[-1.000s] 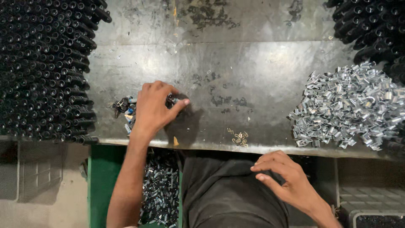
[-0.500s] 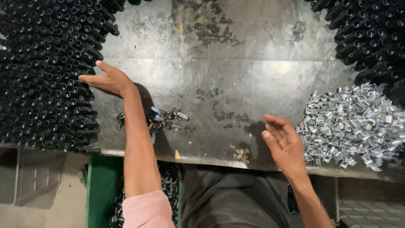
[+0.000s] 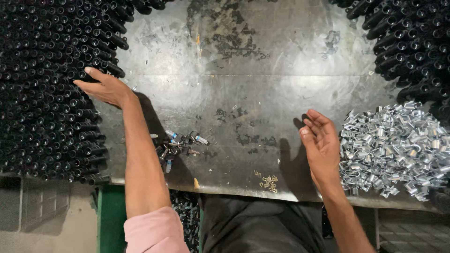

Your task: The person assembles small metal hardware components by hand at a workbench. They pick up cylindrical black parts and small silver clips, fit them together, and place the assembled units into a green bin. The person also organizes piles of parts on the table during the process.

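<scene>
One grey metal surface [image 3: 262, 93] carries everything. To its left lies one big stack of black tubes [image 3: 42, 93], far too many to count, open ends facing out; a second, smaller stack of black tubes [image 3: 412, 42] fills the surface's far right corner. Below that second stack, on the right side of the surface, sits one heap of shiny silver clips [image 3: 398, 150], also past counting. Near the surface's front edge, left of centre, is one small cluster of dark parts with blue tips [image 3: 180, 143], roughly a dozen pieces. A tiny scatter of brass-coloured bits [image 3: 268, 182] lies at the front edge near the middle.

Two hands are in view. The left hand [image 3: 105, 88] rests against the edge of the left tube stack, fingers pressed together and extended, holding nothing. The right hand [image 3: 321, 143] is just beside the clip heap, palm open, fingers loosely curled and empty.

Against half a second ago, the left hand sits at much the same spot on the stack, while the right hand has edged closer to the clips.
</scene>
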